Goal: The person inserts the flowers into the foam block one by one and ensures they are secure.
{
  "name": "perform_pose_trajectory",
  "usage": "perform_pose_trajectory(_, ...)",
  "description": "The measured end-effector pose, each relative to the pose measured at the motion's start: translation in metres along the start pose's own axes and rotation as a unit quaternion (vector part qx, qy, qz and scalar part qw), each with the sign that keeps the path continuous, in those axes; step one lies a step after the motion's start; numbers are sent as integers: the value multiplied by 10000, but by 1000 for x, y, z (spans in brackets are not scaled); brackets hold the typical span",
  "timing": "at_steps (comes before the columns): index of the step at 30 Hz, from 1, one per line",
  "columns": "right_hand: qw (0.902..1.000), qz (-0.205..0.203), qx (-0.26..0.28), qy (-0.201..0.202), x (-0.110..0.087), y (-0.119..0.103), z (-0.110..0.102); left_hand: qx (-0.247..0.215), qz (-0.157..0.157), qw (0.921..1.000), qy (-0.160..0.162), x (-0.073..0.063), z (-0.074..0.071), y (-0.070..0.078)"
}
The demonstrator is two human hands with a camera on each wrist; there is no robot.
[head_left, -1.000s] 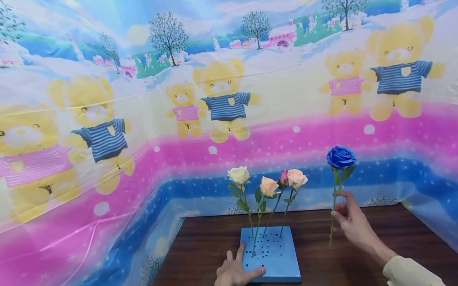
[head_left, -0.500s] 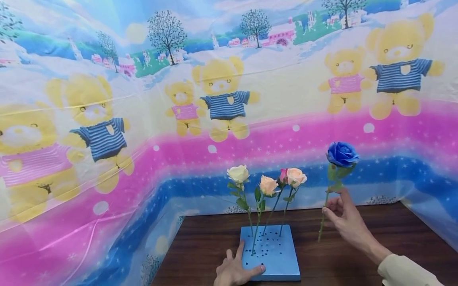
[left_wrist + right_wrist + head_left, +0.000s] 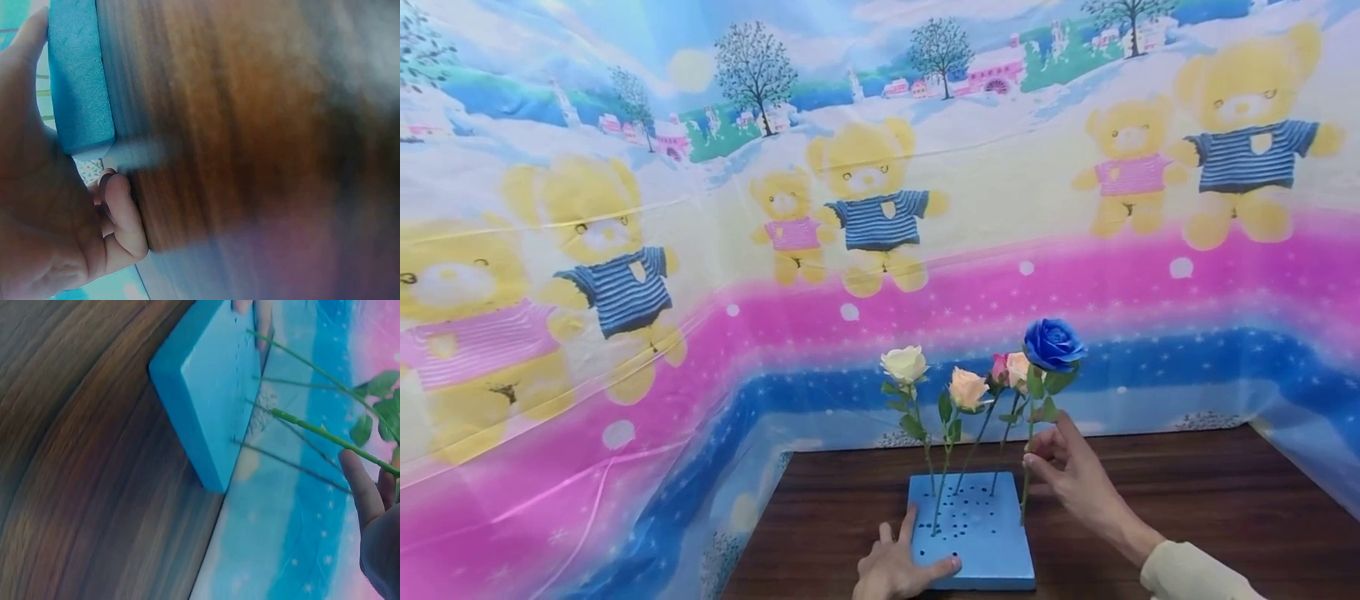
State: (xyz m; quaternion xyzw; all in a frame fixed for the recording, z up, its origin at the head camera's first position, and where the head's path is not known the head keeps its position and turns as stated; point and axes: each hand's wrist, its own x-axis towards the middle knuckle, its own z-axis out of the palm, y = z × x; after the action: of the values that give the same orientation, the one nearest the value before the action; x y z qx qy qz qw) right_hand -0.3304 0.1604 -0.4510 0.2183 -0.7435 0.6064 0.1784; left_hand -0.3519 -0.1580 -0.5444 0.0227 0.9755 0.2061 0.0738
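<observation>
In the head view my right hand point(image 3: 1078, 483) pinches the green stem of a blue rose point(image 3: 1054, 344), held upright over the right edge of a light blue block point(image 3: 981, 567) with many small holes. The right wrist view shows the stem's lower end point(image 3: 297, 420) in the air, apart from the block. My left hand point(image 3: 891, 568) rests against the block's left side, its thumb lying on the top face and its index finger stretched along the edge. Seen from the left wrist, the block's side point(image 3: 81, 81) touches the palm, with other fingers point(image 3: 125, 212) loosely bent below.
A white rose point(image 3: 904, 364), a peach rose point(image 3: 967, 389), a pink flower point(image 3: 1000, 367) and another peach rose point(image 3: 1017, 372) stand in the block. The blue rose partly covers that last one. Behind the dark wooden table point(image 3: 827, 500) hangs a cloth printed with bears point(image 3: 876, 217).
My right hand has carried the blue rose leftward, from the table's right side to the block's right edge. The left hand keeps its place on the block.
</observation>
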Motion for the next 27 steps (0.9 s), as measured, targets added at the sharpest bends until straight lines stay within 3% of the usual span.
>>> perform_pose_trajectory(4, 9992, 308, 247, -101, 2, 3, 16, -9, -6, 10000, -2, 0, 1, 1)
perform_pose_trajectory(18, 9943, 1001, -366, 85, 13, 26, 51, 91, 72, 9999, -14, 0, -1, 1)
perform_pose_trajectory(27, 9932, 1005, -577, -37, 14, 41, 59, 118, 29, 9999, 2, -1, -3, -1)
